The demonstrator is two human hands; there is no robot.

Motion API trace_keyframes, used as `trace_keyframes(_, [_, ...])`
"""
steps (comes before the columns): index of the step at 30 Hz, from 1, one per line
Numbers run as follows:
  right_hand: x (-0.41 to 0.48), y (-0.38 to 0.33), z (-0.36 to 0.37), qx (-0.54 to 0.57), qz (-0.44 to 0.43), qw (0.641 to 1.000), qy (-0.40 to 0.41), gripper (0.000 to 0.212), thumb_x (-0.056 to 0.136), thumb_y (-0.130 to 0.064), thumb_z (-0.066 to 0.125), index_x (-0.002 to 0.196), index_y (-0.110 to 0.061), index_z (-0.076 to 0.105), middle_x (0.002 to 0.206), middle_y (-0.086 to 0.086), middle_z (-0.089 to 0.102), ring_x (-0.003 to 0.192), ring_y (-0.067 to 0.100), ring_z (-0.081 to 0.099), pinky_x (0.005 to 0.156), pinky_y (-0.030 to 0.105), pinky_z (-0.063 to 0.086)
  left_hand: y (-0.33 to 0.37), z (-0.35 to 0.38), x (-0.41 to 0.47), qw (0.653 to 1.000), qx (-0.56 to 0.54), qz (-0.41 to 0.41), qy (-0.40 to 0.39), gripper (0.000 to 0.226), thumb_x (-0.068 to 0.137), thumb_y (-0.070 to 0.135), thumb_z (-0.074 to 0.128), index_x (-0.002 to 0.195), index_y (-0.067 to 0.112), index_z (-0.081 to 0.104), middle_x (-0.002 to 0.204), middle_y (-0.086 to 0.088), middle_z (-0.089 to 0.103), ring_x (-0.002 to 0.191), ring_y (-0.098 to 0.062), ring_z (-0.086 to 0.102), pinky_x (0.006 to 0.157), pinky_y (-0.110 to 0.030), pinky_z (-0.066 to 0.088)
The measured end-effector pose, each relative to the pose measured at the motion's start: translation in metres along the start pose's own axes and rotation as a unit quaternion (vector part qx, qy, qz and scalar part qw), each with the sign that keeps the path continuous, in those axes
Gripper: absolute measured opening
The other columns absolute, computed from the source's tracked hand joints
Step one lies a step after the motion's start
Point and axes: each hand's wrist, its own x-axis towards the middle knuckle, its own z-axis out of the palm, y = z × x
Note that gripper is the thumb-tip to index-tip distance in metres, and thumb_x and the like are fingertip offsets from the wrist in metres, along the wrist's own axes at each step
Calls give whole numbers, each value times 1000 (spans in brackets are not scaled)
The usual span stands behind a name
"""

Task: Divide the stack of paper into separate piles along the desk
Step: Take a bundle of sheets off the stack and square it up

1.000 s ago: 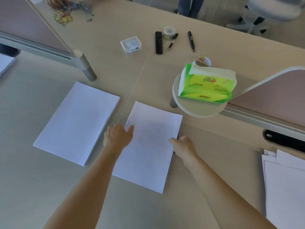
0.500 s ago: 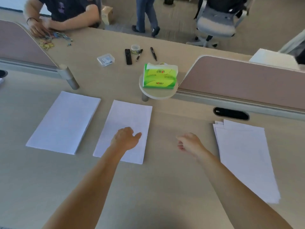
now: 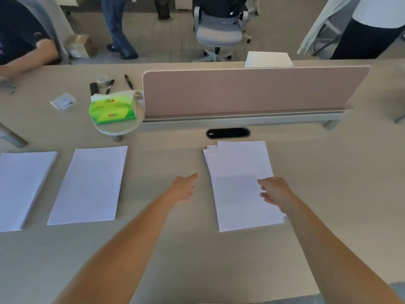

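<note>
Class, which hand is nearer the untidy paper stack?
Right. The right hand is over the right edge of the paper stack; the left hand is beside its left edge.

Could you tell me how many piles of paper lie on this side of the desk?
3: a left pile, cut by the frame; a middle pile beside it; the fanned stack beneath the right hand. More may lie offscreen.
</note>
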Motion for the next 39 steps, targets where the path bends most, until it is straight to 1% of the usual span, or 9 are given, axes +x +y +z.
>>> trace_keyframes(3, [28,12,-39,-32,-5,999,15,13,86,-19,64,81,-12,56,74,8,52,68,24,53,61,31,39,3,46,8,1000,-10,1,24,52,87,50,65,109,4,60,86,-8,58,65,-20,55,59,-29,46])
trace_keyframes(6, [61,21,-62,-50,-17,999,5,29,85,-15,63,58,-12,50,57,5,46,54,21,45,59,31,34,11,83,13,999,-8,-4,49,75,87,49,66,140,-1,45,136,-22,55,121,-35,58,96,-42,49])
trace_keyframes(8, [77,22,-69,-56,-19,998,-10,30,84,-13,63,57,-13,51,56,4,47,54,20,45,59,30,35,15,100,18,997,-7,-8,70,76,89,47,65,142,-2,42,145,-19,48,130,-34,50,106,-40,43])
trace_keyframes(12, [101,23,-66,-60,7,996,-63,23,83,-10,64,62,-9,54,59,7,51,51,21,48,49,24,36,7,117,43,996,-19,-25,84,111,58,68,73,144,4,42,144,-12,50,128,-29,53,109,-42,42])
trace_keyframes(17, [115,24,-53,-138,-9,989,-52,16,82,-21,58,83,-5,61,80,9,63,64,22,59,53,25,41,2,120,61,989,-31,-42,138,89,65,60,74,133,5,55,116,-9,64,105,-27,62,94,-36,48])
trace_keyframes(23, [108,25,-25,-305,-59,949,-63,60,91,-35,50,143,-7,37,133,16,38,123,37,40,99,42,40,-20,113,89,987,-45,-73,137,84,40,63,74,106,10,72,105,-10,74,93,-28,72,87,-37,53])
trace_keyframes(28, [115,24,-23,-232,-15,972,-26,57,89,-34,52,135,-5,38,137,15,41,127,36,39,102,42,36,5,121,57,984,-18,-48,169,52,76,44,72,104,0,70,99,-18,71,86,-30,67,83,-35,51])
trace_keyframes(34, [125,21,-29,-158,-13,987,-32,57,83,-37,53,129,-4,47,126,14,57,111,36,57,96,48,49,12,126,57,986,-5,-32,164,26,72,38,71,81,15,64,101,-15,70,94,-31,68,94,-46,55])
trace_keyframes(39, [115,11,-15,-166,-64,982,-56,48,87,-32,51,129,-8,48,126,14,53,111,32,55,87,39,50,-6,120,75,989,-11,-38,143,57,45,54,68,86,15,65,87,-9,67,79,-27,68,90,-48,54])
